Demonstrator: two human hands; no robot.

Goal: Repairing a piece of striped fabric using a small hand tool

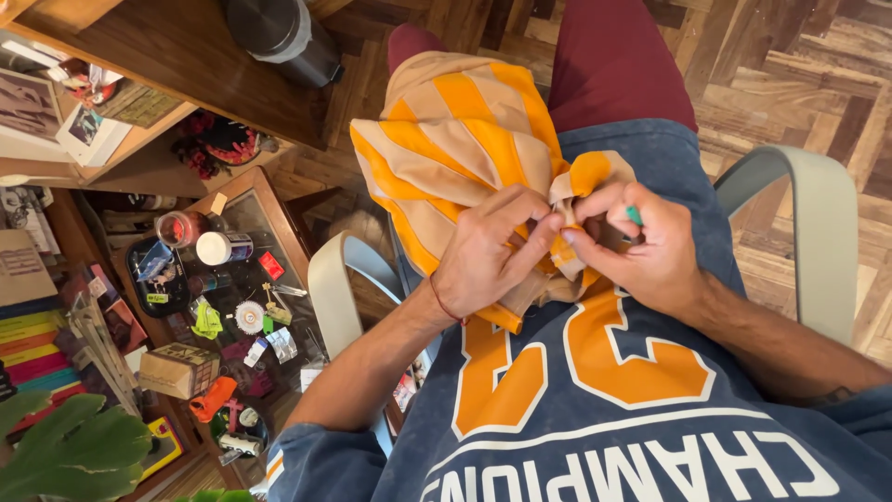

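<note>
Over a wooden parquet floor [790, 65], I'm seeing both hands pinching the orange-striped cloth [455, 139] in the lap: left hand [488, 256] and right hand [646, 246] are closing tight on one bunched edge.

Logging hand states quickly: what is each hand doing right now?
Left hand: closed, pinching the orange-striped cloth.
Right hand: closed, pinching the same cloth, with a small green thing in its grip.

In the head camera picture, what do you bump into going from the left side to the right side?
Green plant leaf → cardboard box → white chair arm → left hand → right hand → grey chair arm.
</note>
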